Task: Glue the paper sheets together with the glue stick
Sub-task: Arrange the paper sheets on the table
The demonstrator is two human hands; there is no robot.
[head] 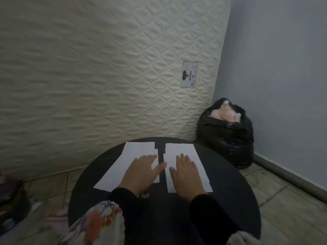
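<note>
Two stacks of white paper lie side by side on a round black table (230, 183), with a narrow dark gap between them. My left hand (141, 172) lies flat, fingers straight, on the left paper stack (134, 152). My right hand (187, 174) lies flat on the right paper stack (180, 149). A small red and white object (145, 194), possibly the glue stick, peeks out on the table just under my left wrist; most of it is hidden.
A quilted cream mattress (106, 68) leans upright behind the table. A black plastic bag (228, 137) with pink stuff inside sits in the corner by the grey-blue wall. Coloured clutter (12, 206) lies on the tiled floor at left.
</note>
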